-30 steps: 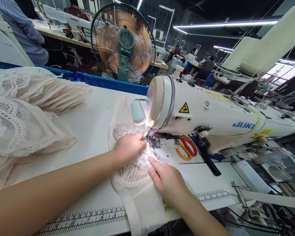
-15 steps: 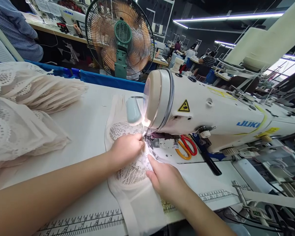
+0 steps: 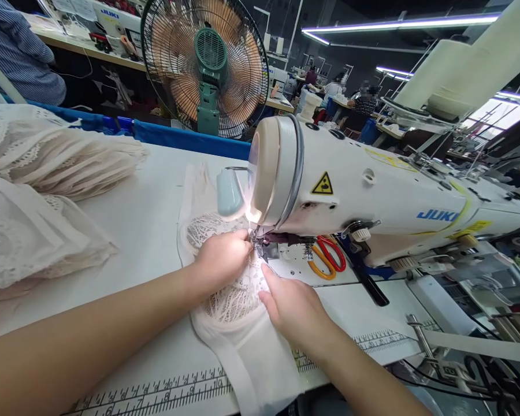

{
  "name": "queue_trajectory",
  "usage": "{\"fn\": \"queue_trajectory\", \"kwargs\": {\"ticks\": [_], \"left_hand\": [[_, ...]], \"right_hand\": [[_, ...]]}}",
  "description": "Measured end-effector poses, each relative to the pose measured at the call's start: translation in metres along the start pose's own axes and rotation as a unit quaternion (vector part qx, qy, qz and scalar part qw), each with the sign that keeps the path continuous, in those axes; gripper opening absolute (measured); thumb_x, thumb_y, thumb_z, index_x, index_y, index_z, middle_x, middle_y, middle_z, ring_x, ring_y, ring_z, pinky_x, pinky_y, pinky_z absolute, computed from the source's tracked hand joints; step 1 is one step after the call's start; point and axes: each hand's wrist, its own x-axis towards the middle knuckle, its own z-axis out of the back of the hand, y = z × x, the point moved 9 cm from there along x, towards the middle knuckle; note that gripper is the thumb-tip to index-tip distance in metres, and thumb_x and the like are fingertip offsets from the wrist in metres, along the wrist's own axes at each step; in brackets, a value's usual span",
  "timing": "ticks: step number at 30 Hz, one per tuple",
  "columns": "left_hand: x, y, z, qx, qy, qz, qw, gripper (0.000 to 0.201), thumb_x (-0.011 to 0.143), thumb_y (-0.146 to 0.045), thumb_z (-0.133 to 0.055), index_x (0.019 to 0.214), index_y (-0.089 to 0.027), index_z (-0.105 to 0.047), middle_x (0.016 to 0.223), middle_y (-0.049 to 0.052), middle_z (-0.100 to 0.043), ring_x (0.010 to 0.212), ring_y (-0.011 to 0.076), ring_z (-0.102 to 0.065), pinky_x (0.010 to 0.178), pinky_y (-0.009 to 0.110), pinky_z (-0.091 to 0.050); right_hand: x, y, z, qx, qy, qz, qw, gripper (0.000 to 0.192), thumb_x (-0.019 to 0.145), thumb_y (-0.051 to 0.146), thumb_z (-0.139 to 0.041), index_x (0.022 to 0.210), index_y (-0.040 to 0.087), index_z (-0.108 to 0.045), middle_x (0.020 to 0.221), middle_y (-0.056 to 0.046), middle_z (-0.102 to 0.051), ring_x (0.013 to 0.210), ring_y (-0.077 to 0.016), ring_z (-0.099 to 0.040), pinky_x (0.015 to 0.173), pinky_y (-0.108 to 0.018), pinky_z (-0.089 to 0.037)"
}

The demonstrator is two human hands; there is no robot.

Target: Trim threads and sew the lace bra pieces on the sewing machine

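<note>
A cream lace garment piece [image 3: 231,306] lies under the needle area of a white sewing machine [image 3: 351,185]. My left hand [image 3: 223,257] is closed at the fabric's edge, its fingertips close to the presser foot [image 3: 259,245]. Just in front of the foot, my right hand [image 3: 292,300] pinches the lace edge between thumb and fingers. The garment's plain lower part [image 3: 264,364] hangs toward the table's front edge. A lamp glow lights the needle, and the stitching point is partly hidden by my left fingers.
Scissors with red and orange handles [image 3: 329,259] lie behind the needle plate. Piled lace pieces [image 3: 47,190] cover the table's left side. A large fan [image 3: 210,63] stands beyond the blue edge [image 3: 190,141]. A printed ruler [image 3: 169,396] runs along the front; other people sit farther back.
The lace piece has turned slightly, its lower part swinging right. My right hand still pinches the edge, and my left has stayed by the presser foot. The whole view has shifted a little.
</note>
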Motion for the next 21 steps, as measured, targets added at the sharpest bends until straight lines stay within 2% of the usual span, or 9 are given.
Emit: {"fn": "queue_trajectory", "kwargs": {"ticks": [5, 9, 12, 15, 16, 17, 19, 21], "left_hand": [[0.012, 0.001, 0.003, 0.017, -0.019, -0.036, 0.999, 0.035, 0.082, -0.031, -0.030, 0.084, -0.018, -0.062, 0.091, 0.005, -0.059, 0.079, 0.0168, -0.055, 0.054, 0.022, -0.031], [0.011, 0.003, 0.011, 0.049, -0.035, -0.067, 0.996, 0.035, 0.080, -0.024, -0.029, 0.083, -0.020, -0.064, 0.092, 0.005, -0.059, 0.077, 0.0177, -0.055, 0.054, 0.023, -0.033], [-0.005, -0.001, 0.021, 0.058, -0.070, -0.135, 0.987, 0.037, 0.078, -0.019, -0.029, 0.087, -0.024, -0.064, 0.104, 0.005, -0.056, 0.084, 0.0181, -0.054, 0.060, 0.026, -0.039], [-0.032, -0.005, 0.024, 0.050, -0.106, -0.209, 0.971, 0.035, 0.080, -0.026, -0.031, 0.090, -0.022, -0.064, 0.118, 0.005, -0.049, 0.103, 0.0209, -0.048, 0.082, 0.035, -0.042], [-0.038, -0.002, 0.020, 0.054, -0.097, -0.210, 0.971, 0.036, 0.080, -0.036, -0.034, 0.096, -0.022, -0.063, 0.123, 0.006, -0.046, 0.111, 0.0244, -0.044, 0.088, 0.042, -0.039], [-0.043, 0.001, 0.015, 0.061, -0.078, -0.199, 0.975, 0.045, 0.078, -0.050, -0.037, 0.105, -0.021, -0.060, 0.129, 0.007, -0.042, 0.117, 0.0292, -0.038, 0.093, 0.050, -0.035], [-0.047, 0.010, 0.002, 0.080, -0.012, -0.162, 0.983, 0.079, 0.064, -0.072, -0.040, 0.123, -0.019, -0.048, 0.139, 0.010, -0.028, 0.125, 0.0391, -0.024, 0.093, 0.064, -0.024], [-0.046, 0.019, -0.008, 0.086, 0.057, -0.124, 0.987, 0.098, 0.056, -0.080, -0.039, 0.133, -0.020, -0.034, 0.143, 0.010, -0.015, 0.128, 0.0431, -0.013, 0.092, 0.070, -0.016]], "right_hand": [[0.004, -0.002, 0.000, -0.020, -0.014, -0.010, 1.000, 0.047, 0.086, 0.028, -0.036, 0.133, 0.019, -0.035, 0.073, -0.004, -0.062, 0.065, -0.0193, -0.056, 0.046, -0.027, -0.020], [-0.008, -0.004, 0.003, -0.016, -0.044, 0.011, 0.999, 0.040, 0.087, 0.025, -0.034, 0.126, 0.024, -0.042, 0.073, -0.003, -0.060, 0.064, -0.0171, -0.054, 0.047, -0.026, -0.020], [-0.022, -0.006, 0.002, -0.007, -0.043, 0.048, 0.998, 0.037, 0.084, 0.017, -0.035, 0.116, 0.026, -0.050, 0.076, -0.002, -0.058, 0.066, -0.0151, -0.052, 0.048, -0.025, -0.021], [-0.030, -0.009, -0.005, -0.004, -0.019, 0.078, 0.997, 0.040, 0.080, 0.015, -0.038, 0.116, 0.027, -0.050, 0.076, -0.002, -0.056, 0.065, -0.0146, -0.050, 0.049, -0.024, -0.021], [-0.031, -0.009, -0.007, -0.005, -0.015, 0.085, 0.996, 0.042, 0.080, 0.015, -0.038, 0.120, 0.028, -0.047, 0.077, -0.002, -0.056, 0.065, -0.0148, -0.050, 0.049, -0.024, -0.021], [-0.030, -0.009, -0.008, -0.007, -0.012, 0.092, 0.996, 0.045, 0.080, 0.016, -0.039, 0.123, 0.028, -0.045, 0.078, -0.002, -0.056, 0.066, -0.0151, -0.050, 0.049, -0.024, -0.021], [-0.028, -0.009, -0.010, -0.010, -0.004, 0.101, 0.995, 0.047, 0.081, 0.018, -0.038, 0.127, 0.029, -0.040, 0.080, -0.003, -0.057, 0.069, -0.0160, -0.051, 0.049, -0.024, -0.022], [-0.024, -0.009, -0.011, -0.014, 0.011, 0.102, 0.995, 0.049, 0.081, 0.019, -0.038, 0.129, 0.029, -0.038, 0.082, -0.003, -0.059, 0.070, -0.0167, -0.052, 0.049, -0.024, -0.021]]}}
